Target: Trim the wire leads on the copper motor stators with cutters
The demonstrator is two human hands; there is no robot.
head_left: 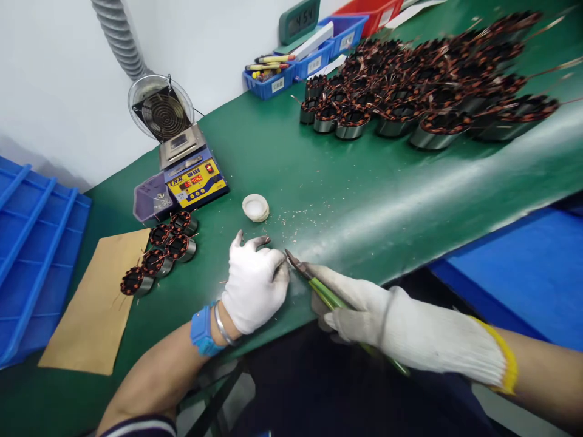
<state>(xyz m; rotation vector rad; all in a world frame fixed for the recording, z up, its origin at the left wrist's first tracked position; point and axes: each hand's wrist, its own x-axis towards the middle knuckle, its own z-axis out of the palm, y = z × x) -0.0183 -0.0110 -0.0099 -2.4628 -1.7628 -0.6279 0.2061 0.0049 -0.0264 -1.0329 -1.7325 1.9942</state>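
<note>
The surface is green. The left hand wears a white glove with dark-smudged fingertips, plus a blue watch and a silver bracelet. The right hand has an off-white glove with a yellow cuff edge; the cutters have green handles. The copper-brown, silver-sided wound rings have black centres. The soldering unit has a yellow-and-blue front with red digits. The flat sheet is tan.
</note>
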